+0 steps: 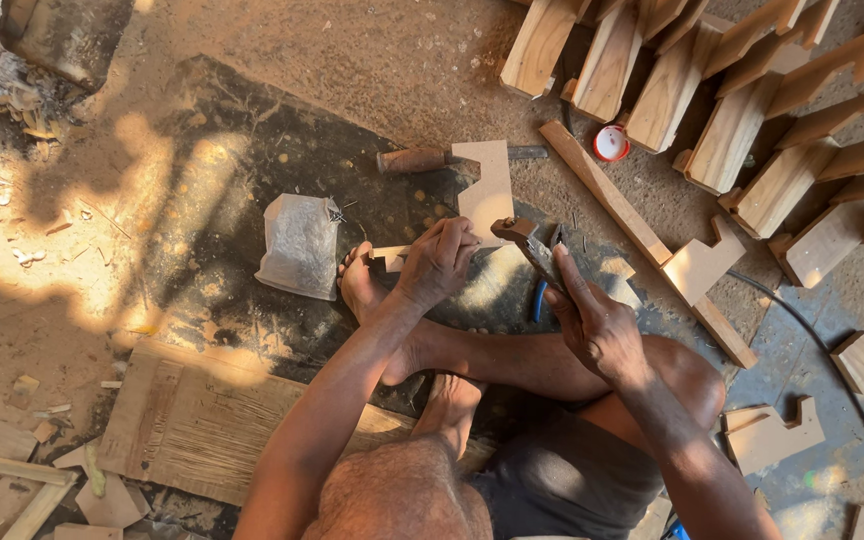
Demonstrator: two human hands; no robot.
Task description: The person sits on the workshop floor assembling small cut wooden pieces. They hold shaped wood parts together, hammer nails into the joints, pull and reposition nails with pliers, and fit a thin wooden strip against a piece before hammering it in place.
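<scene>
I sit on the ground with my legs folded. My left hand presses down on a light notched wooden piece that lies in front of my foot. A hammer with a rusty head is in my right hand, its head hovering just right of my left fingers. Blue-handled pliers lie on the ground under the hammer. A tool with a wooden handle rests beyond the notched piece.
A clear plastic bag of nails lies left of my foot. Several cut wooden blocks stand in rows at the top right, near a red lid. A long slat and a flat board lie nearby.
</scene>
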